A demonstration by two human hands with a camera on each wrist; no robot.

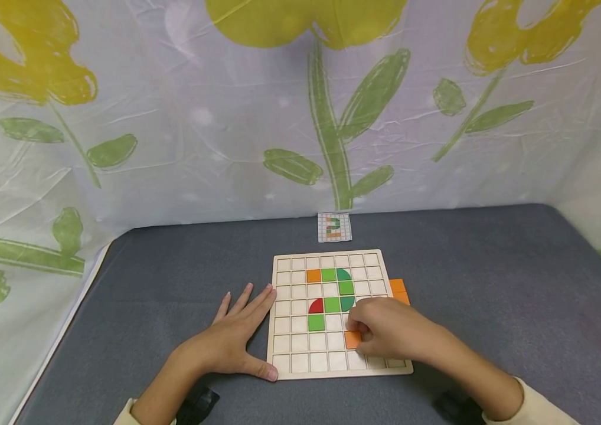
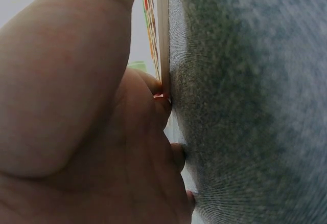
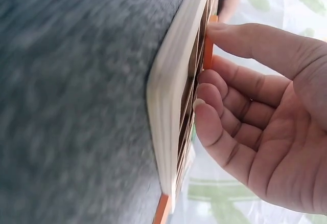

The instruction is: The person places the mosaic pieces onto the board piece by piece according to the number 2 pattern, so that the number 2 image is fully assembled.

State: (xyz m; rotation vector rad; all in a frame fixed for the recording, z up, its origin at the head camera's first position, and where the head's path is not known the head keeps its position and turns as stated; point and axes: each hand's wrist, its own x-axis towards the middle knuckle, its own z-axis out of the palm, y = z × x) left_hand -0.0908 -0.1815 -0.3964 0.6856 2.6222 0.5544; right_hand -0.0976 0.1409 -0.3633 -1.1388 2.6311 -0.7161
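Observation:
A wooden grid board (image 1: 300,361) lies on the table with coloured tiles in its cells. My right hand (image 1: 398,329) pinches an orange square tile (image 1: 352,340) between thumb and fingers, low in the grid; the tile stands tilted at the cells in the right wrist view. My left hand (image 1: 228,349) is spread on the table, index fingertip and thumb against the board's left edge. In the grid are another orange square (image 1: 313,275), several green squares (image 1: 332,304), dark green quarter-circles (image 1: 343,275) and a red quarter-circle (image 1: 316,306). My right hand hides some cells.
Loose orange tiles (image 1: 398,286) lie against the board's right side, partly behind my hand. A small card (image 1: 335,228) with a coloured grid pattern lies beyond the board. The dark grey table (image 1: 199,260) meets a flower-printed cloth (image 1: 215,136) at the back.

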